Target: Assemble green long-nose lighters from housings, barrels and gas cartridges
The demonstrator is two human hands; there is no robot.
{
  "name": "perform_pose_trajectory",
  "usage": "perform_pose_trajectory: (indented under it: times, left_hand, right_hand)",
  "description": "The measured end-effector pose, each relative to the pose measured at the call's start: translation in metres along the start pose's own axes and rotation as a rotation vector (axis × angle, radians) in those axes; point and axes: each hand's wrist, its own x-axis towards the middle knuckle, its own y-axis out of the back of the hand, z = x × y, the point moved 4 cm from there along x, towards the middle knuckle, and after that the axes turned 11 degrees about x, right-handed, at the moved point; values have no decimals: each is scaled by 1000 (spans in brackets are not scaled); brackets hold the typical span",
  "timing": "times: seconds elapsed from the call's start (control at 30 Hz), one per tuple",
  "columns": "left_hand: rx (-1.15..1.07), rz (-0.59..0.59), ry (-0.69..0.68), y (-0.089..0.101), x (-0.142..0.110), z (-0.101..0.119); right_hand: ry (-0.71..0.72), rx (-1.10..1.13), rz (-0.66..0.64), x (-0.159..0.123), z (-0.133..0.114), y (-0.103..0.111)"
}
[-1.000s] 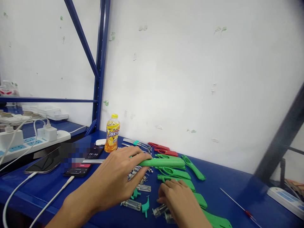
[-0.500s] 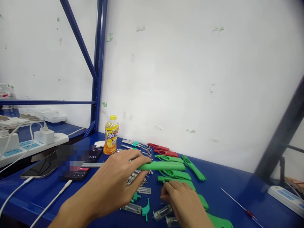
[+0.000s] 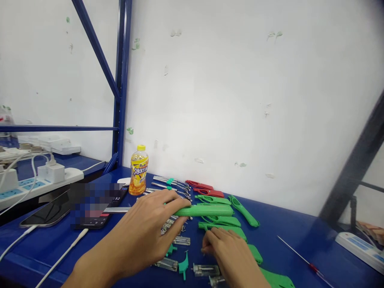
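Note:
My left hand is closed around a long-nosed lighter with a green handle. Its metal tube sticks out to the left, over a phone. My right hand hovers low over the table with its fingers curled; whatever they pinch, if anything, is hidden. Just left of it lie clear fuel tanks and a teal trigger. Green handle shells lie beyond and partly under my right hand. Metal tubes with wires are laid out behind my left hand.
A drink bottle stands at the back, near a blue rack post. Two phones, one a dark phone, and a power strip are on the left. Red shells lie by the wall; a screwdriver lies at right.
The view has shifted slightly. The fuel tank beside my right hand has turned from slanted to nearly level. Both hands keep almost the same pose, the left one still holding the green lighter.

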Motion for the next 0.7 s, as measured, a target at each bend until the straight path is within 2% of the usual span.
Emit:
perform_pose_trajectory:
  times: [0.13,0.27,0.4,0.47,0.63,0.7]
  left_hand:
    - [14,-1,-5,-1,0,0]
    - [35,-2,-20,-4,0,-1]
    - [78,20,-14,-11,-3,-2]
    - [114,36,-22,-15,-4,-1]
    - [198,-10,-84,-21,-7,11]
    - [238,15,-129,-19,-10,18]
  right_hand:
    - [-62,114,-10,-5,3,18]
    - [-230,308,31,-15,15,25]
    - [-322,496,27,-23,24,30]
    - [-365,562,67,-25,27,36]
    - [-442,642,123,-26,32,48]
    - [-454,644,147,-27,35,53]
